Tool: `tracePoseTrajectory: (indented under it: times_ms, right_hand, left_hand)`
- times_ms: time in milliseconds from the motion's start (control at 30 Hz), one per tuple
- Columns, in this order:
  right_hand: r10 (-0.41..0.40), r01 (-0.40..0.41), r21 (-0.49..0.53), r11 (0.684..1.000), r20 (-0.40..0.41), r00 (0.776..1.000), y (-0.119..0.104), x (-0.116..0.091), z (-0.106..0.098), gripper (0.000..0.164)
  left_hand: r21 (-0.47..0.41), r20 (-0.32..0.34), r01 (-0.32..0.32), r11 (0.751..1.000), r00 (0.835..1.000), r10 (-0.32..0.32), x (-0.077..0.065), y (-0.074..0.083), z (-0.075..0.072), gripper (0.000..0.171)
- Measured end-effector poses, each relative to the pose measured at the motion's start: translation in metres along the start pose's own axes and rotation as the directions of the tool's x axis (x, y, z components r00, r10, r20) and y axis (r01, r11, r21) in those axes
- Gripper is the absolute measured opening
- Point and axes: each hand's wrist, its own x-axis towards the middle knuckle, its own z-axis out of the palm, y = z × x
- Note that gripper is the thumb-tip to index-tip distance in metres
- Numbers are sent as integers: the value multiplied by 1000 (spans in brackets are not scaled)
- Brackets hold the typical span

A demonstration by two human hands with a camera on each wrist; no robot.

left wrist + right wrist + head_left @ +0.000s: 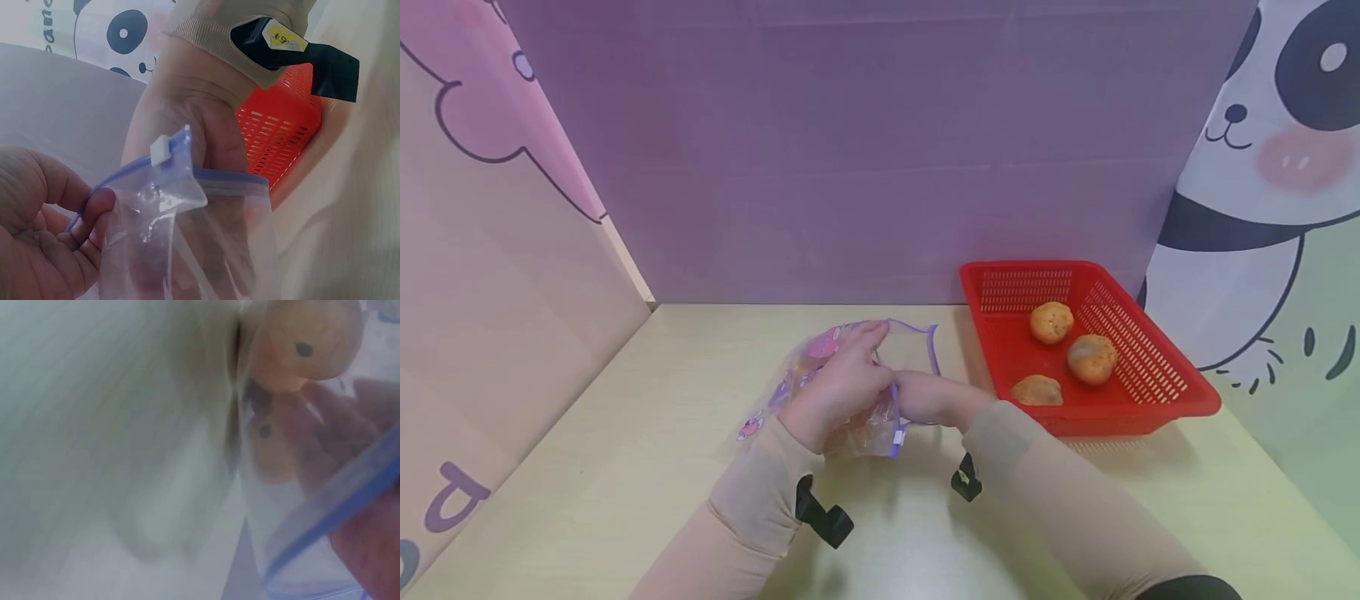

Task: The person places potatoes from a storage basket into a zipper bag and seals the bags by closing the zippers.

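Note:
A clear zip bag (874,429) with a purple zip edge, a white slider and pink prints lies on the table, its mouth toward the right. My left hand (842,379) grips the rim of the mouth; in the left wrist view the thumb and fingers (97,209) pinch it. My right hand (925,396) reaches through the mouth into the bag. Through the plastic, the right wrist view shows a round tan potato (319,337) with a dark spot. A second potato (272,456) touches the right fingers (300,425); whether they hold it is unclear.
A red basket (1150,408) stands at the right of the pale table (587,500), with three potatoes in it, one of them this potato (1092,359). A purple wall (850,167) closes the back, and printed panels stand at both sides.

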Motion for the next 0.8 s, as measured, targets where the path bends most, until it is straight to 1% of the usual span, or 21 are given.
tracePoseTrajectory:
  times_ms: [100, 233, 300, 367, 500, 567, 700, 800]
  right_hand:
    - [17, -21, -128, 992, -26, 1000, -2, -4, -2, 52]
    - [17, -35, -286, 958, -66, 998, -7, -15, -10, 47]
    - [20, -47, -340, 939, -82, 996, -9, -23, -16, 46]
    - [24, -58, -360, 931, -98, 995, -12, -32, -24, 44]
    - [80, -124, -314, 941, -150, 985, -16, -53, -44, 44]
    - [113, -163, -259, 952, -199, 974, -18, -64, -56, 45]
    - [156, -227, -194, 955, -323, 933, -21, -83, -84, 48]
    - [210, -283, -130, 950, -404, 890, -21, -95, -105, 55]
  left_hand:
    - [-7, 2, 1, 1000, 1000, -1, 0, -1, 0, 75]
    - [-33, 3, 18, 999, 1000, -18, -1, -1, 1, 76]
    - [-42, 2, 32, 999, 999, -32, -1, -1, 1, 76]
    - [-36, -3, 45, 998, 999, -45, -2, -1, 1, 77]
    - [-5, -13, 53, 999, 998, -54, -2, -1, 0, 76]
    - [1, -14, 47, 999, 999, -47, -3, -1, -1, 76]
    - [-13, -13, 25, 1000, 1000, -25, -3, -2, -1, 77]
    - [-24, -13, 25, 999, 1000, -25, -2, -4, -1, 77]
